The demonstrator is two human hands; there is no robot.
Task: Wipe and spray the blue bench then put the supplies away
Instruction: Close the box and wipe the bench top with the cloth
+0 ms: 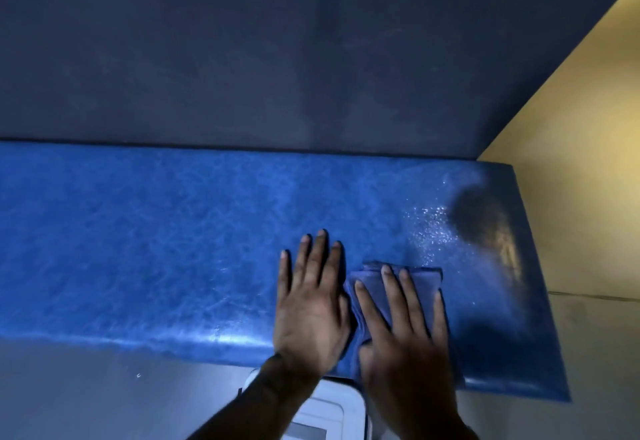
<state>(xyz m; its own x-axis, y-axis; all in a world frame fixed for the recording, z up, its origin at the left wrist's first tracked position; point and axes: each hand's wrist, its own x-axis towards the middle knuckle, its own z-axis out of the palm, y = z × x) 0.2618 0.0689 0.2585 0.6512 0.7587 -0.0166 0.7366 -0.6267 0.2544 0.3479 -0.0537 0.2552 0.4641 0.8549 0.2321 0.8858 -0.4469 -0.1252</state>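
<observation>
The place looks like a gym or a changing room, though this is not certain. A long padded blue bench (173, 249) with a vinyl cover stands against a dark padded wall (277, 52), beside a plain yellow wall (581, 128) and a grey floor (86, 391).

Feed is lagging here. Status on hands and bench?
Right hand flat on folded cloth. Left hand flat on blue bench. Spray droplets unwiped ahead. Nothing blocking.
</observation>
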